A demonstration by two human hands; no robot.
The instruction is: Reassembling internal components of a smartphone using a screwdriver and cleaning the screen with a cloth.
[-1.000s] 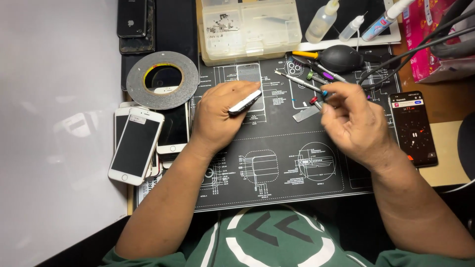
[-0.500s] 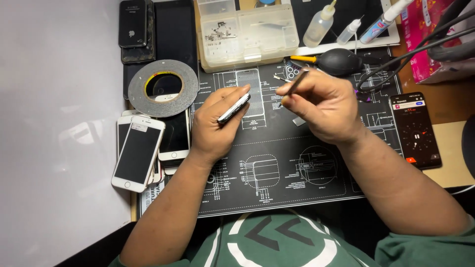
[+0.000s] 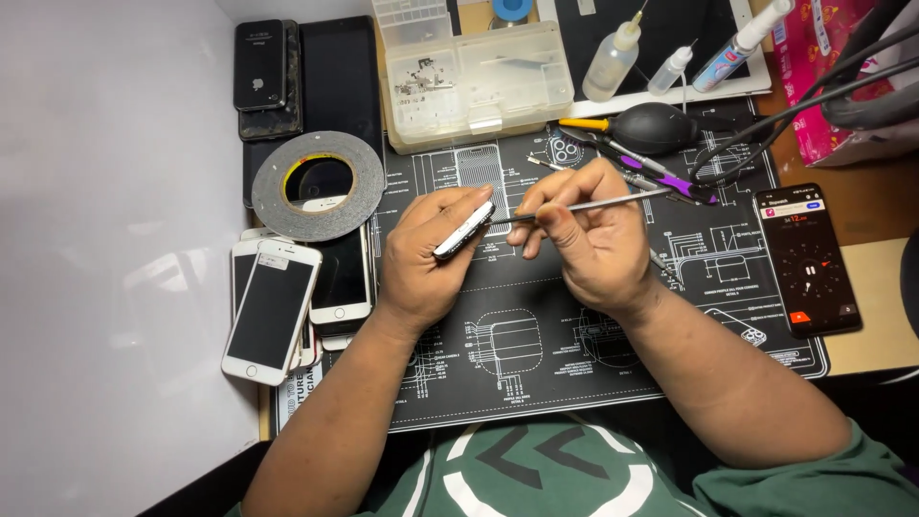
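Gripping a slim silver-edged phone, left hand, right hand pinching thin metal tool

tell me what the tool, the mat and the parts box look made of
Tool in the right hand: likely steel, thin and shiny grey. Mat: probably rubber or silicone, matte black with white printed diagrams, lying flat. Parts box: clear plastic, contents showing through its lid.

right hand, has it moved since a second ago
Yes. The right hand has moved left across the mat, away from the black blower bulb, bringing its thin tool to the phone in the left hand.
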